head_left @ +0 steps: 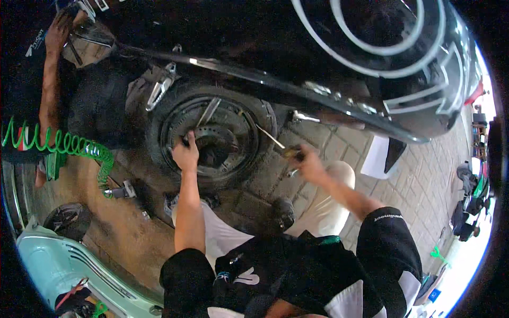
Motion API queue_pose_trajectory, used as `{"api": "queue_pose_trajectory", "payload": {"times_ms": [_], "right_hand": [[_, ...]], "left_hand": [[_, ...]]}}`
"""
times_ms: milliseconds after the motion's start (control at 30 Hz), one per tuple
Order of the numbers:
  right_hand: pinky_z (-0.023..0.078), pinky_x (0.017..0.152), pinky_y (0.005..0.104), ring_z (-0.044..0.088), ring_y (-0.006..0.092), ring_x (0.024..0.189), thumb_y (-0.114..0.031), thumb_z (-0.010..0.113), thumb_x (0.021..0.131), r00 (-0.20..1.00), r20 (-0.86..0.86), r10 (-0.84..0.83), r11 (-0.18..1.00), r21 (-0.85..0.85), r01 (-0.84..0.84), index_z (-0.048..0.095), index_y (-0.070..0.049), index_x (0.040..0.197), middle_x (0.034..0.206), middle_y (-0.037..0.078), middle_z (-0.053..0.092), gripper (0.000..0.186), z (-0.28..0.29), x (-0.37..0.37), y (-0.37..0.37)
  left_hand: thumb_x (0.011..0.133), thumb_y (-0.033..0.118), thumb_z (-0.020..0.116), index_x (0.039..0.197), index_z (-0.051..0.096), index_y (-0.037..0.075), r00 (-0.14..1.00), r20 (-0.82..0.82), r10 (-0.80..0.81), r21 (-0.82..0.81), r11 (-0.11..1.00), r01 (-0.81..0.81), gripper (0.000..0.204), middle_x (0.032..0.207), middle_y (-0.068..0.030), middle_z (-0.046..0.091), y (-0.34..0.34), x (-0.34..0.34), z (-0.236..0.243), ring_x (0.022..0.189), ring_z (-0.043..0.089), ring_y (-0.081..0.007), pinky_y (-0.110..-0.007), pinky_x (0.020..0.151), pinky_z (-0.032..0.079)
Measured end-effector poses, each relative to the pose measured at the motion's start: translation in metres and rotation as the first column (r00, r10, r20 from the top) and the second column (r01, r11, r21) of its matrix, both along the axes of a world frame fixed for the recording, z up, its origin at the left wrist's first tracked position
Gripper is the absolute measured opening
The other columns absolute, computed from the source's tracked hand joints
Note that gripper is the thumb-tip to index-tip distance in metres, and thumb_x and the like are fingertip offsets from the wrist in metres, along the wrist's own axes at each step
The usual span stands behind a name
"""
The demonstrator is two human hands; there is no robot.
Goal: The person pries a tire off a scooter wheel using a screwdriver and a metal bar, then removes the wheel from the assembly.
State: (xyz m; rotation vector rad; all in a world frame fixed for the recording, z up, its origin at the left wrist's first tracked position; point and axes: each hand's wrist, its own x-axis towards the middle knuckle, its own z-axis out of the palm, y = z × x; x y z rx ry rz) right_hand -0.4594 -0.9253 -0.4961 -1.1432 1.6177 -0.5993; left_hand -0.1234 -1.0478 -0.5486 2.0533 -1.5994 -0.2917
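A tyred wheel (159, 132) lies flat on the ground in front of me, with a perforated disc (213, 132) around its dark centre. My left hand (185, 155) is closed over the wheel's near left side, thumb up. A dark end shows in that fist, in line with a flat metal bar (210, 111) that reaches to the far rim. To the right of the wheel, my right hand (310, 164) grips a screwdriver (271, 137) by its handle. Its thin shaft slants up and left, the tip at the wheel's right side; contact there is unclear.
A black scooter body (254, 32) fills the far side. At left, another person's arm (50, 90) reaches up beside a green coiled hose (79, 144) that ends at an air tool (123, 191). A mint-green scooter (53, 257) stands near left. A ratchet-like tool (305, 116) lies on the paving.
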Motion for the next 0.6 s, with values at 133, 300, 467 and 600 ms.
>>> {"api": "queue_pose_trajectory", "payload": {"times_ms": [133, 300, 467, 600], "right_hand": [[0.046, 0.072, 0.0257, 0.057, 0.0157, 0.081, -0.012, 0.068, 0.073, 0.940, -0.316, -0.128, 0.972, -0.229, 0.055, 0.036, -0.004, 0.122, 0.096, 0.009, 0.060, 0.060, -0.003, 0.047, 0.024], [0.041, 0.036, 0.0285, 0.055, 0.0196, 0.052, -0.019, 0.058, 0.080, 0.704, 0.602, -0.377, 0.884, 0.461, 0.079, 0.040, -0.006, 0.119, 0.086, 0.010, 0.059, 0.045, 0.009, -0.032, -0.009], [0.033, 0.027, 0.0255, 0.050, 0.0161, 0.042, -0.028, 0.052, 0.083, 0.784, 0.570, -0.247, 0.864, 0.497, -0.088, 0.052, -0.006, 0.104, 0.072, 0.009, 0.058, 0.030, 0.009, -0.077, -0.053], [0.035, 0.028, 0.0253, 0.053, 0.0145, 0.045, -0.027, 0.049, 0.085, 0.788, 0.582, -0.198, 0.834, 0.523, -0.177, 0.052, -0.006, 0.109, 0.082, 0.008, 0.061, 0.032, -0.011, -0.070, -0.049]], "left_hand": [[0.079, 0.053, 0.048, 0.072, 0.059, -0.009, 0.996, 0.075, 0.046, -0.232, 0.972, -0.028, 0.063, 0.068, -0.0285, 0.057, -0.008, -0.018, 0.003, 0.066, 0.055, -0.0434, -0.047, 0.063, 0.044], [0.082, 0.057, 0.039, 0.095, 0.060, 0.002, 0.999, 0.002, 0.041, 0.276, 0.960, -0.040, 0.060, 0.072, -0.0211, 0.060, -0.007, -0.005, 0.002, 0.064, 0.058, -0.0372, -0.046, 0.056, 0.046], [0.079, 0.056, 0.044, 0.092, 0.059, -0.002, 0.996, -0.074, -0.043, -0.030, 0.999, 0.041, 0.062, 0.084, -0.0249, 0.060, -0.009, -0.008, -0.001, 0.074, 0.057, -0.0420, -0.046, 0.064, 0.045], [0.080, 0.055, 0.045, 0.089, 0.060, -0.005, 0.999, -0.032, -0.029, -0.123, 0.992, 0.025, 0.062, 0.082, -0.0247, 0.060, -0.004, -0.011, -0.004, 0.073, 0.058, -0.0407, -0.046, 0.065, 0.046]]}}
